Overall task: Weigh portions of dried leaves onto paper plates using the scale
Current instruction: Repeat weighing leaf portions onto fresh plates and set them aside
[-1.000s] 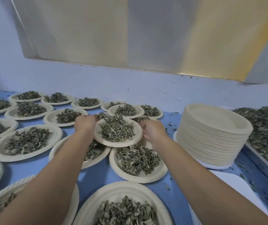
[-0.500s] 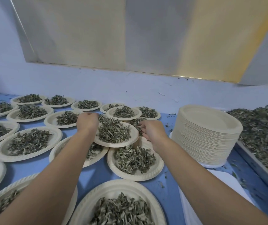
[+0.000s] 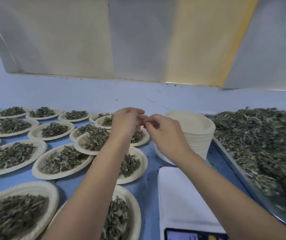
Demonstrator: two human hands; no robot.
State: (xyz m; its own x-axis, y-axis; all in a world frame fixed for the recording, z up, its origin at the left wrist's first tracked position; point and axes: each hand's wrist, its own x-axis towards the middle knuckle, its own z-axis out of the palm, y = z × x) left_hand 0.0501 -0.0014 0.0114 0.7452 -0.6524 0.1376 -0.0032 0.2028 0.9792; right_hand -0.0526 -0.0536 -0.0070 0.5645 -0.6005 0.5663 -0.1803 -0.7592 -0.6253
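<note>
Grip: left hand (image 3: 127, 122) loosely spread; right hand (image 3: 164, 135) curled, contents unclear; over plates (image 3: 77, 144).

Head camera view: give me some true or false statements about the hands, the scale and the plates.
1. A plate sits on the scale. False: its white platform is bare.
2. The stack of empty plates stands beyond the scale, beside the tray of loose leaves. True.
3. Both hands grip a filled plate. False: the left hand and right hand hover close together above the filled plates, holding no plate.
4. Some filled plates overlap one another. True.
</note>
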